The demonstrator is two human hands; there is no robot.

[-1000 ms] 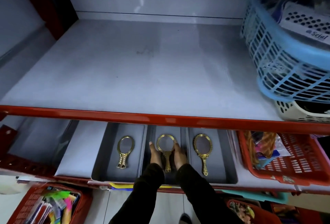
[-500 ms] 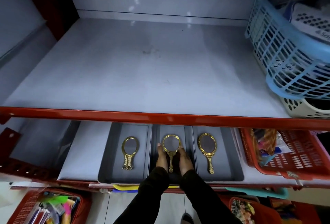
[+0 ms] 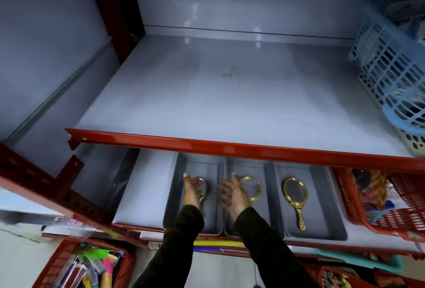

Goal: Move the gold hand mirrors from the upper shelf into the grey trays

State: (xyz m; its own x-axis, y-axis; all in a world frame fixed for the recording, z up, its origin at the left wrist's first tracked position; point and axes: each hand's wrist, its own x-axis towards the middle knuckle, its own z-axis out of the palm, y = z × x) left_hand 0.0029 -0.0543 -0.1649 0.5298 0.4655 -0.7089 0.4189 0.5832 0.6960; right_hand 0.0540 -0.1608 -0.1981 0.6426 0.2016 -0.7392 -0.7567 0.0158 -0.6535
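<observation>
Three grey trays stand side by side on the lower shelf: left tray point(image 3: 174, 195), middle tray point(image 3: 268, 195), right tray point(image 3: 326, 207). One gold hand mirror lies in each. The right mirror point(image 3: 295, 198) is in full view. My right hand point(image 3: 232, 193) hovers open over the wall between the left and middle trays and hides part of the middle mirror point(image 3: 253, 190). My left hand point(image 3: 192, 190), fingers spread, is over the left tray and covers most of the left mirror point(image 3: 205, 187). The upper shelf point(image 3: 218, 103) holds no mirrors.
The upper shelf's red front edge point(image 3: 230, 146) overhangs the backs of the trays. A blue basket point(image 3: 391, 69) sits on the upper shelf at the right. A red basket point(image 3: 391, 207) stands right of the trays, and another red basket point(image 3: 69, 262) sits below left.
Both hands have left the middle mirror, which now lies in its tray, and shifted left toward the left tray. The view has swung, so the shelves sit further right.
</observation>
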